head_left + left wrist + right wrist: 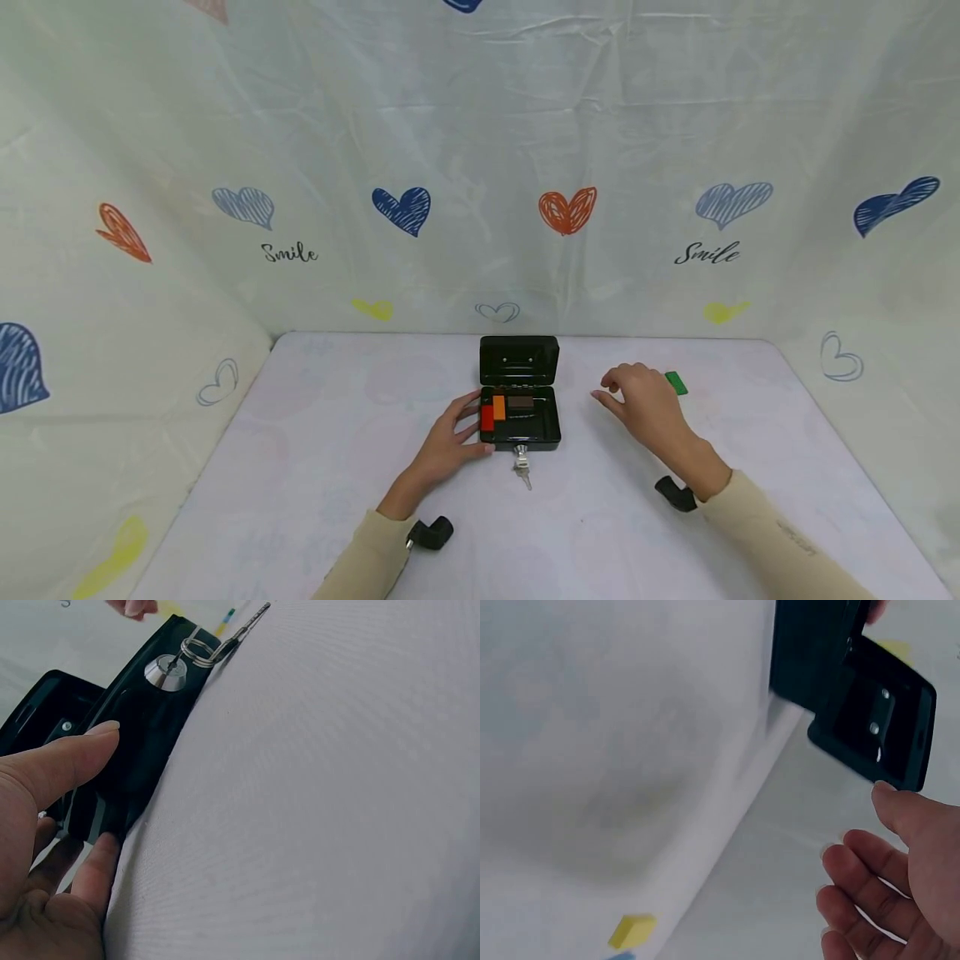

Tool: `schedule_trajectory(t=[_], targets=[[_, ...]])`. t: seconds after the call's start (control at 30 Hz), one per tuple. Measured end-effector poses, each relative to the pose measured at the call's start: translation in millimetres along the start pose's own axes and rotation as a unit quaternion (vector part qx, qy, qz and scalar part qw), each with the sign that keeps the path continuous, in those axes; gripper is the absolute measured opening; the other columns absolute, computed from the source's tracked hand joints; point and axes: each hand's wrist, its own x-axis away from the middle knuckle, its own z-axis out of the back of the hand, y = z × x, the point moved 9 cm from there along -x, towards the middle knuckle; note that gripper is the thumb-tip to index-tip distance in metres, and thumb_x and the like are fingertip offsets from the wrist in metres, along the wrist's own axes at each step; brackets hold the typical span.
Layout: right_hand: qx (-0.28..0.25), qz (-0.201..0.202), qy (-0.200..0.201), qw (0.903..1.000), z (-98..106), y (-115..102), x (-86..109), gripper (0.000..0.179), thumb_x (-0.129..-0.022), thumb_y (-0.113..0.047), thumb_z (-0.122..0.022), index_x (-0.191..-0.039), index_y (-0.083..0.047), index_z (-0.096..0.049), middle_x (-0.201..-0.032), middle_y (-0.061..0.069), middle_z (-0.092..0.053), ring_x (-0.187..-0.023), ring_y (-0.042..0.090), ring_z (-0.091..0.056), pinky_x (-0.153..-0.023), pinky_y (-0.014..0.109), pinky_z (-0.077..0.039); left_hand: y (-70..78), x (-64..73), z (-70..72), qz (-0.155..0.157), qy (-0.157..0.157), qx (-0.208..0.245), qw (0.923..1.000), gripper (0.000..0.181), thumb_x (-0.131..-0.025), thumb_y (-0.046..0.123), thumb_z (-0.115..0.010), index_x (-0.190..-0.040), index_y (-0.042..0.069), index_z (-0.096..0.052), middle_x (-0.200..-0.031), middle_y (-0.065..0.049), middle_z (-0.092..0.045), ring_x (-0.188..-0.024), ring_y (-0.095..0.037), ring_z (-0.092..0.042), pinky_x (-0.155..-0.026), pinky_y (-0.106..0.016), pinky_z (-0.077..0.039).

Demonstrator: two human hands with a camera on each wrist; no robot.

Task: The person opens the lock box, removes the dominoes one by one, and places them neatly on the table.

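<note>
A black metal cash box (519,433) stands on the table with its lid (517,360) raised. My left hand (442,446) holds its left side, the thumb (75,761) lying along the front wall and the other fingers round the corner. Inside the box lie a red block (487,417), an orange block (499,407) and a dark brown block (521,402). From the front lock (166,673) hang keys on a ring (199,652). Right of the box, my right hand (643,404) hovers with loosely bent fingers and nothing in them.
Just beyond my right hand lies a green block (676,382). The right wrist view shows a yellow block (633,931) near the table's edge, with a blue piece beside it. A white curtain (480,150) printed with hearts encloses the table's back and sides.
</note>
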Motion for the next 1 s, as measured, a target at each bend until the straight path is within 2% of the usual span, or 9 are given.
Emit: schedule_trajectory(t=[0.33, 0.67, 1.0], targets=[[-0.015, 0.04, -0.022, 0.9988, -25.8, -41.4, -7.4, 0.027, -0.086, -0.029, -0.089, -0.097, -0.006, -0.079, -0.088, 0.003, -0.074, -0.081, 0.022, -0.065, -0.07, 0.037, -0.059, -1.2, -0.5, -0.1, -0.003, -0.004, 0.001, 1.0, 0.094, -0.085, -0.003, -0.084, -0.164, 0.015, -0.037, -0.163, -0.024, -0.038, -0.146, -0.046, -0.047, -0.116, -0.047, -0.048], [0.0, 0.128, 0.024, 0.9915, -40.7, -75.5, -12.1, 0.036, -0.08, -0.038, -0.092, -0.097, -0.008, -0.079, -0.089, 0.001, -0.074, -0.079, 0.019, -0.061, -0.07, 0.034, -0.058, 0.5, -0.1, 0.3, -0.004, -0.01, 0.009, 0.9999, 0.093, -0.086, -0.004, -0.084, -0.164, 0.013, -0.036, -0.163, -0.023, -0.038, -0.147, -0.045, -0.045, -0.116, -0.046, -0.049], [0.023, 0.133, -0.003, 0.9908, -62.0, -86.3, -23.1, 0.038, -0.083, -0.043, -0.088, -0.097, -0.009, -0.08, -0.092, 0.002, -0.075, -0.083, 0.02, -0.061, -0.073, 0.034, -0.057, -0.3, 0.2, 0.0, -0.005, -0.018, 0.02, 0.9996, 0.093, -0.086, -0.004, -0.083, -0.164, 0.014, -0.036, -0.163, -0.025, -0.037, -0.146, -0.047, -0.046, -0.116, -0.046, -0.049]])
